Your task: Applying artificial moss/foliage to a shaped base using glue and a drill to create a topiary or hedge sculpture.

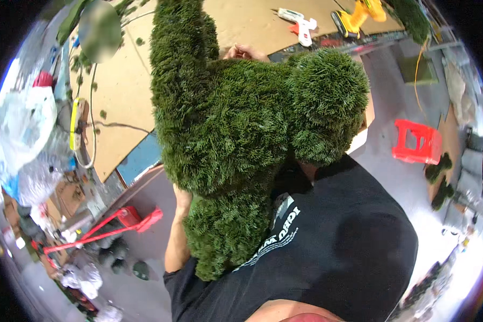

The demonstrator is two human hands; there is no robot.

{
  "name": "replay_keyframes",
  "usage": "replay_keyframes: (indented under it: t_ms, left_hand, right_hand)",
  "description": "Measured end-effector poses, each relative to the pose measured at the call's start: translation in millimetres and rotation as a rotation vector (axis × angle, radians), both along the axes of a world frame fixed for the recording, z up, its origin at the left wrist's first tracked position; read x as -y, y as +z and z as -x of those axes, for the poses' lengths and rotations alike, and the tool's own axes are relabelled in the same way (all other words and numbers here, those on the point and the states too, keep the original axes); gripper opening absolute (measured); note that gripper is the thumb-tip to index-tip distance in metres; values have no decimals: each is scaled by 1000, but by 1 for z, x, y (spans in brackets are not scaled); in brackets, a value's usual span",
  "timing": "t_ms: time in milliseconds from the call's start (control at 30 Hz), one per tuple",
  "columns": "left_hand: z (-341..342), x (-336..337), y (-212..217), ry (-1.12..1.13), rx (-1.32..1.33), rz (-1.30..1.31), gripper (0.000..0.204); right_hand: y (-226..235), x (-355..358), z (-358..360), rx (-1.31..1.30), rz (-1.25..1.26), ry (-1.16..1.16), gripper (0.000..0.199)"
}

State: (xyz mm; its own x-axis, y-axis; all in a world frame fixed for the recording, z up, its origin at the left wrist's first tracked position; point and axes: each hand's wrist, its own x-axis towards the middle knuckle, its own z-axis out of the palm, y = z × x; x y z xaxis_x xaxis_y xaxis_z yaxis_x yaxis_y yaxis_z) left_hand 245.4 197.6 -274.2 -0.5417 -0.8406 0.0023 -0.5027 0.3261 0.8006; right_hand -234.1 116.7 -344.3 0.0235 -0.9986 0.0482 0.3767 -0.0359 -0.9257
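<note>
A large figure covered in artificial green foliage (236,107), shaped somewhat like an animal, leans against my chest and spans the middle of the head view. It has a round ball-like part at the right, a long upright limb at the upper left and a thick stump low down. My left hand (182,196) is at its lower left side, with the fingers hidden behind the foliage. Past the figure's far edge, over the table, shows my right hand (244,52). Its fingers are curled closed; whatever they may hold cannot be made out.
On the brown tabletop (241,24) lie a white glue gun (304,26) and a yellow power tool (357,19). A yellow power strip (78,124) with cables is at the left. A red plastic stool (417,142) stands on the floor to the right; plastic bags (27,121) pile up left.
</note>
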Motion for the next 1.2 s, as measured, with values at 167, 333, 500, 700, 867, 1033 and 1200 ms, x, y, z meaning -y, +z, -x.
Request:
replay_keyframes:
  t_ms: [167,333,500,700,867,1033,1200]
  left_hand:
    - [21,50,6,-165,-4,-8,22]
    - [-64,36,15,12,73,-20,22]
    - [-106,34,24,101,74,-20,22]
    - [-156,31,46,213,84,-12,22]
    - [-219,25,60,332,105,-18,22]
    - [-242,12,45,381,85,-97,22]
    - [-250,11,50,413,50,-110,22]
  right_hand:
    - [-52,-4,88,208,-16,250,36]
    - [62,-24,-28,161,65,210,32]
    - [88,-22,-41,-123,-141,65,34]
    - [77,-29,-71,-158,-139,111,19]
    - [105,-31,-112,-47,-24,98,17]
    - [81,-51,-102,-130,-61,126,17]
    - [83,-64,-82,-219,-31,131,18]
